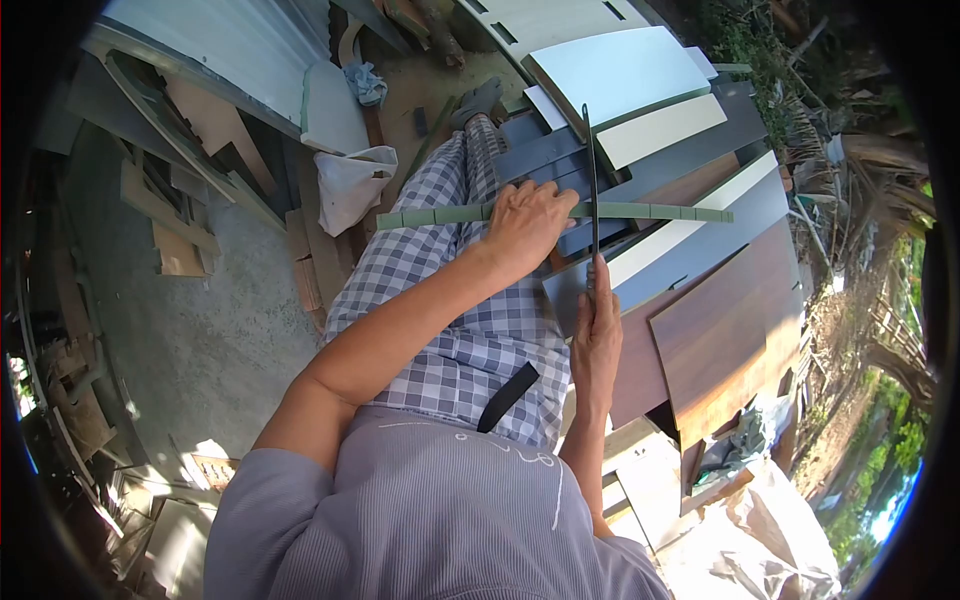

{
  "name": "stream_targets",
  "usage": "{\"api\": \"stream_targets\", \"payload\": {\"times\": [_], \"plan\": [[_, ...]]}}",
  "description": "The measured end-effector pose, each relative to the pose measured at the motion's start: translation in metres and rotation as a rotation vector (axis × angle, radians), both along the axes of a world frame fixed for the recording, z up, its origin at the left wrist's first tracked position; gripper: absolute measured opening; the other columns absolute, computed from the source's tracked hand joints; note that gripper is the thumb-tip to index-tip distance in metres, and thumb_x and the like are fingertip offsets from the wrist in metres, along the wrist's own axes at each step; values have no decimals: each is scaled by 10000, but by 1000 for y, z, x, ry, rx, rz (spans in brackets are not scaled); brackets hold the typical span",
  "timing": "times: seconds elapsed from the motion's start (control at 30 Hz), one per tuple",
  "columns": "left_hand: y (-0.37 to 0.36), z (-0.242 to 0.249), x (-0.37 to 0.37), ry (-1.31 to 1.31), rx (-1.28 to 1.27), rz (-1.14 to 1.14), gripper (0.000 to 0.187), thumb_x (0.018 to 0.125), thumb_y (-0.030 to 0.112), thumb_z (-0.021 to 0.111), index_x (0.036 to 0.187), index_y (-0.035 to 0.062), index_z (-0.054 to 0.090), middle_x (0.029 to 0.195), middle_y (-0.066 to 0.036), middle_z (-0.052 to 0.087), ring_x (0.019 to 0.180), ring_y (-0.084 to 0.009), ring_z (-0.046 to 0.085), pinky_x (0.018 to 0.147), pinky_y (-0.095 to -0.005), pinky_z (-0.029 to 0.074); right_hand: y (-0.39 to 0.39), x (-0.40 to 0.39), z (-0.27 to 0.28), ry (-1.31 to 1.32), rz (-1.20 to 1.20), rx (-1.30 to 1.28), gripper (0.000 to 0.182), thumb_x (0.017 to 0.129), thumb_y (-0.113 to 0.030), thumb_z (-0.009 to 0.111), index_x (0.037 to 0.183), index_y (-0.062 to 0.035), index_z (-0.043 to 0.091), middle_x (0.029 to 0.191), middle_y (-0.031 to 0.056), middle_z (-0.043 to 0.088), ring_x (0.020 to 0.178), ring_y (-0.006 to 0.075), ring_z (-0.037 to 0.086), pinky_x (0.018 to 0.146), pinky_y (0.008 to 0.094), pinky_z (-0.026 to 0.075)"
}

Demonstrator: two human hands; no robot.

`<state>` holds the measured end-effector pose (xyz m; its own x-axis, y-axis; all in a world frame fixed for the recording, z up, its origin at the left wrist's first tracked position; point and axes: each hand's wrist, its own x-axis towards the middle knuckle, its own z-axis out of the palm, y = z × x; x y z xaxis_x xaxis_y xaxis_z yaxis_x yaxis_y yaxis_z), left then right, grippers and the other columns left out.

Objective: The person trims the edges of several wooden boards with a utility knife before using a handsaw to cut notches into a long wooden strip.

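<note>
My left hand (530,222) is closed over a long green strip (655,212) that looks like split bamboo, with dark cross lines at regular gaps. The strip lies crosswise, from above my checked trousers out over the stacked boards. In my right hand (597,325) is a long knife (593,180), gripped low, its narrow dark blade pointing away from me. A small hole shows near the blade's tip. The blade crosses the strip just right of my left fingers. My right palm hides most of the handle.
Grey, white and brown boards (715,320) are piled on the right. A white bag (352,188) sits left of my legs, near a crumpled blue cloth (366,84). Leaning panels (220,50) and wood offcuts stand at the left, above the concrete floor (250,330).
</note>
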<state>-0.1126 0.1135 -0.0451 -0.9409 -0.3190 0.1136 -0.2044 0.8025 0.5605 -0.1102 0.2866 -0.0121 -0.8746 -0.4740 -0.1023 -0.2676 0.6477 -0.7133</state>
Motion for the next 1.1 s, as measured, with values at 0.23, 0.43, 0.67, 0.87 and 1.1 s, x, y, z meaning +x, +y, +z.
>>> {"api": "stream_targets", "payload": {"times": [0.23, 0.43, 0.67, 0.87, 1.1], "plan": [[-2, 1, -1, -23, 57, 3, 195, 850, 220, 649, 970, 75, 598, 906, -80, 615, 913, -272, 602, 808, -425, 459, 24, 20, -5, 28, 9, 75, 485, 959, -53, 482, 1419, -193, 417, 1090, 155, 580, 989, 299, 593, 842, 401, 467], [0, -1, -2, -21, 46, -13, 194, 847, 218, 653, 967, 73, 604, 903, -82, 620, 912, -269, 605, 807, -421, 459, 22, 22, -5, 0, -24, 80, 491, 959, -52, 483, 1424, -192, 411, 1059, 151, 579, 974, 287, 591, 814, 397, 463], [1, 0, 1, -21, 77, 7, 190, 847, 213, 657, 949, 63, 603, 906, -80, 628, 914, -265, 611, 810, -421, 459, -3, -2, 2, 26, 23, 67, 502, 957, -52, 486, 1428, -205, 406, 1057, 157, 579, 969, 293, 591, 828, 402, 460], [-1, -2, 0, 4, 69, -25, 186, 840, 213, 664, 936, 65, 604, 879, -83, 623, 884, -269, 611, 780, -421, 467, 33, 31, -9, -3, -36, 106, 510, 943, -18, 490, 1423, -177, 415, 1035, 154, 582, 938, 278, 590, 840, 395, 463], [0, -5, -1, -6, 69, -28, 209, 828, 211, 677, 969, 70, 614, 867, -80, 618, 876, -279, 610, 791, -411, 477, 5, 5, 5, -30, -14, 93, 498, 955, -44, 485, 1423, -198, 416, 1056, 155, 587, 951, 281, 591, 840, 397, 467]]}}
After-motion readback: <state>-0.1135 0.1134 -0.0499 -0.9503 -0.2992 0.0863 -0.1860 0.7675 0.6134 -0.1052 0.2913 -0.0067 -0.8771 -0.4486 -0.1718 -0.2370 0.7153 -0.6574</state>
